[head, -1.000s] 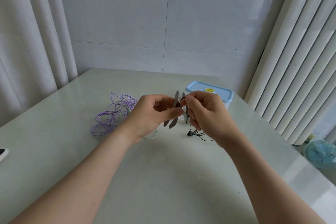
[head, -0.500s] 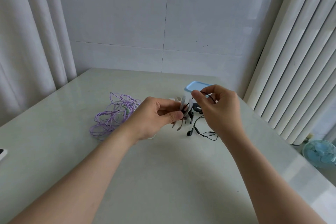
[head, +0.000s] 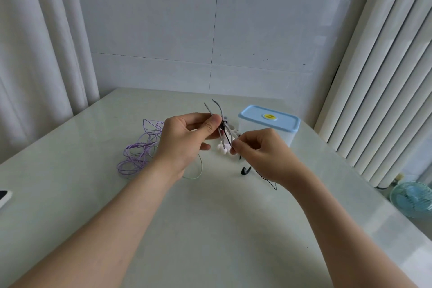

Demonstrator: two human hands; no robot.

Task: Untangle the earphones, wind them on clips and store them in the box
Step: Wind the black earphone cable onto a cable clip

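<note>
- While the left hand (head: 187,138) pinched the grey clip (head: 211,108) nearly upright, its long axis leaning away, the right hand (head: 264,159) pinched the black cord (head: 228,138) just below and right of that grip.
- Its earbud (head: 245,171) lay beneath the right grip on the surface (head: 210,229); the box (head: 268,124) stood closed behind, with open room nearer.

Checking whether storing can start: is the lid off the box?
No, the blue lid sits closed on the box, just beyond the right hand.
</note>
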